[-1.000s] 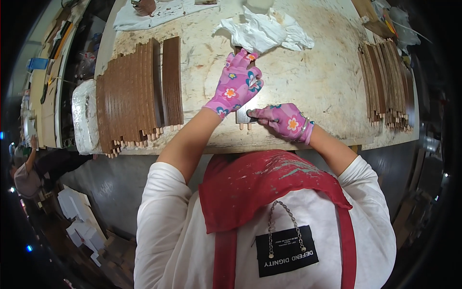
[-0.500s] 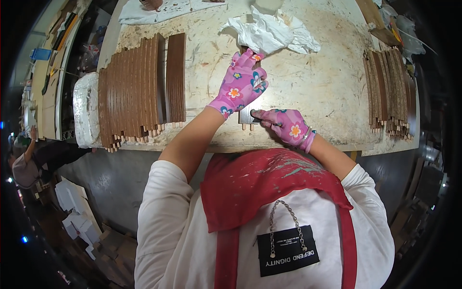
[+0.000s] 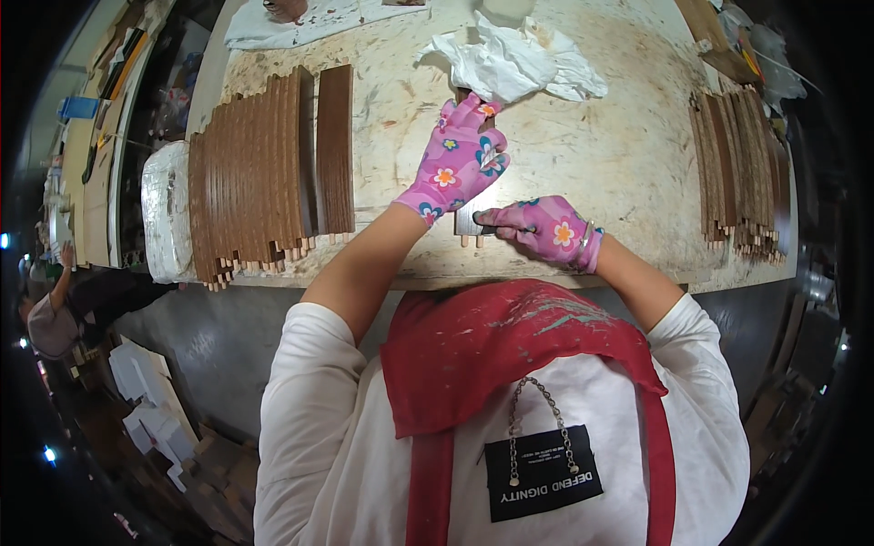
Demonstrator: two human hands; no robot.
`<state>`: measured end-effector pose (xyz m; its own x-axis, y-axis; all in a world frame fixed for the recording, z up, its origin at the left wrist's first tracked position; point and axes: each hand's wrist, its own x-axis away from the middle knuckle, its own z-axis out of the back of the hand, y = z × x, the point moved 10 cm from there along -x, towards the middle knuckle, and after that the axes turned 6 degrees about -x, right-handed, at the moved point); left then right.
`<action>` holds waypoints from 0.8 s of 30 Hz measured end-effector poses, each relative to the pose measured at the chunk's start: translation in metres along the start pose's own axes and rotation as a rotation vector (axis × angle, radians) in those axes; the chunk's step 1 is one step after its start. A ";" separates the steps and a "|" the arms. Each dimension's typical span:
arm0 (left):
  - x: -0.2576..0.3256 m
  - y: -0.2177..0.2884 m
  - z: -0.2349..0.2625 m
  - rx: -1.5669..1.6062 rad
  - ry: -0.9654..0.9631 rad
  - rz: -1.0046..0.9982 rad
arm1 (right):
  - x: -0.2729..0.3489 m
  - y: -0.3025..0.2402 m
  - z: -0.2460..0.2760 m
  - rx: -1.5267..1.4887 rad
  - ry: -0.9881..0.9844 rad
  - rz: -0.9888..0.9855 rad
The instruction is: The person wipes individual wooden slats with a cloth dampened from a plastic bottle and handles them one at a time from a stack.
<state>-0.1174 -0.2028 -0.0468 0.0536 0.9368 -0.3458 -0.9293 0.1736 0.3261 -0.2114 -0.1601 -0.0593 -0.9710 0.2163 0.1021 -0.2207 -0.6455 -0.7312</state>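
A wooden strip with a shiny, light-catching face lies lengthwise in front of me, short pale dowels sticking out of its near end. My left hand, in a pink flowered glove, covers most of it, gripping it with the fingertips at its far end. At the near end, my right hand, gloved alike, is closed, with a darkened fingertip on the strip's right edge. Something dark shows beneath those fingers, too hidden to name. A crumpled white cloth lies just beyond the left fingertips.
Brown dowelled strips stand in a row at left, with a single strip beside them and a plastic-wrapped bundle outside. More strips stand at right. A stained white cloth lies at the far left. Another person is off left.
My right hand has shifted slightly away from me, its wrist turned a little, while the fingertip stays at the strip's near end. My left hand stays in place on the strip.
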 end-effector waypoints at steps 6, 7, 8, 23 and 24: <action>0.000 -0.002 -0.001 -0.007 -0.008 0.008 | 0.007 0.003 -0.002 -0.012 0.081 -0.210; 0.001 -0.003 -0.001 0.000 -0.009 0.017 | 0.006 0.003 -0.002 -0.010 0.082 -0.211; 0.001 -0.004 -0.001 0.006 -0.010 0.025 | 0.006 -0.001 0.001 -0.017 0.101 -0.182; 0.001 -0.002 0.000 0.011 -0.007 0.017 | -0.004 0.004 0.001 0.101 0.001 -0.009; 0.000 -0.002 0.000 0.009 -0.006 0.018 | -0.005 0.004 -0.001 0.088 -0.026 0.012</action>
<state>-0.1157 -0.2030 -0.0479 0.0394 0.9416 -0.3343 -0.9267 0.1596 0.3401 -0.2076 -0.1630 -0.0640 -0.9754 0.1898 0.1117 -0.2150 -0.7102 -0.6703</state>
